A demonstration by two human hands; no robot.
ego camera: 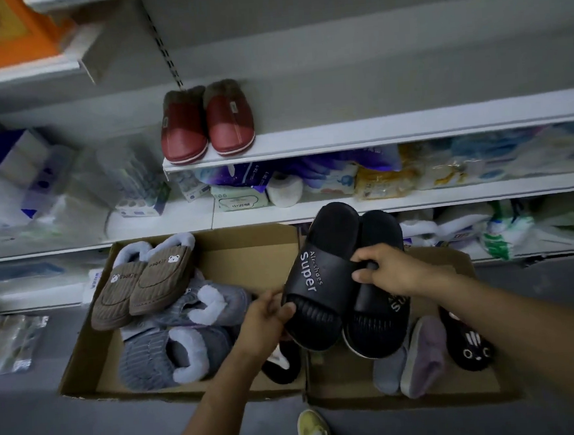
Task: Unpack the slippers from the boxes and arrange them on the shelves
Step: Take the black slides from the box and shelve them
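Progress: early, by my reading; one pair of red fur-lined slippers point(206, 124) stands on the far shelf point(375, 133), at its left end
Left to do: brown bear slippers point(144, 281) and grey fur-lined slippers point(173, 354) lie in the left box point(247, 250); a lilac slipper point(424, 357) and a black cat-face slipper point(468, 347) lie in the right box point(451, 260)
Item in hand: pair of black "Super" slides point(320, 283), held overlapped above the seam between the two boxes; not yet on a shelf
Left hand point(269, 317): fingers point(285, 311) curled round the toe end of the nearer-left slide; firm hold
Right hand point(388, 271): fingers point(366, 256) clenched over the strap edge where the slides overlap; thumb pressed on the strap
Step judged: lifting the pair toward the shelf
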